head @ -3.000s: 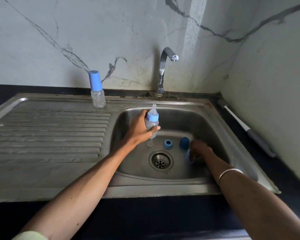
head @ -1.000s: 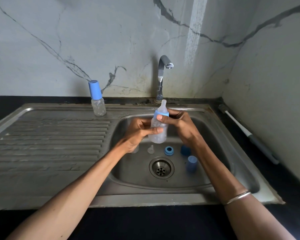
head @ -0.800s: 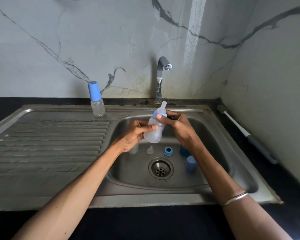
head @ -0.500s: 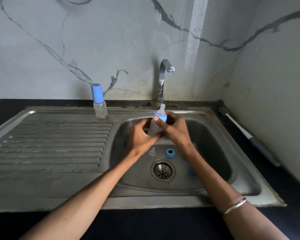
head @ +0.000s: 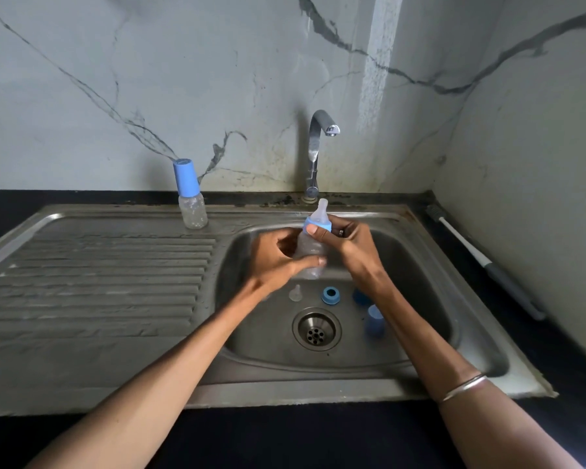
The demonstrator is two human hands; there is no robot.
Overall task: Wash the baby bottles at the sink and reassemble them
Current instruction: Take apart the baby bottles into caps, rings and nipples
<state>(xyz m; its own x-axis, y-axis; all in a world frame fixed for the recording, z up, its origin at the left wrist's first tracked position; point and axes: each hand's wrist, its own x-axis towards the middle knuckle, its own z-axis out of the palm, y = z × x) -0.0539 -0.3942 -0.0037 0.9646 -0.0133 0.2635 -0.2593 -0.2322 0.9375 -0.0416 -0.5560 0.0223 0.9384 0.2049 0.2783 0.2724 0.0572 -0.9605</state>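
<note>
Bottle (head: 310, 253) over sink (head: 430, 265): body held in left grip (head: 278, 262), blue collar (head: 317, 226) pinched by right grip (head: 351, 243).

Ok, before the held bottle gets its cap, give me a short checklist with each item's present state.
1. Bottle body held: ok, left hand grips it over the basin.
2. Collar on the bottle with nipple through it: ok; right hand pinches the collar.
3. Collar screwed tight: cannot tell.
4. Cap within reach: ok, a blue cap lies in the sink, right of the drain.
5. Tap off: ok, no water seen running.
6. Other parts done: not ok, a loose nipple and ring lie in the basin.
</note>
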